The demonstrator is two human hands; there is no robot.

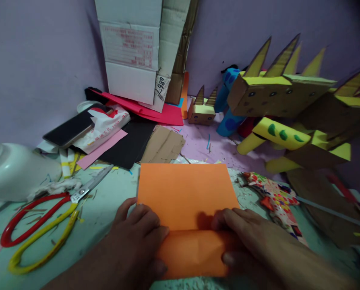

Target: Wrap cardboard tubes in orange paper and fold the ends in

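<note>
A sheet of orange paper (184,191) lies on the table in front of me, its near part curled or folded over toward the far part. At its left side my left hand (139,235) grips the folded portion, fingers bent over the top and thumb low near the front edge. My right hand (249,237) holds the right end of the same fold, fingertips on top and thumb at the near side. The undersides of both hands are hidden. To the left rest scissors (73,198) with one red and one yellow handle, blades slightly apart.
A white jar (19,169) lies at far left, near a phone (69,127). Black paper (127,143), cardboard (163,145) and red sheets (168,114) lie behind. Cardboard figures with spikes (258,96) stand at right, near a patterned wrapper (278,197). Scraps litter the table.
</note>
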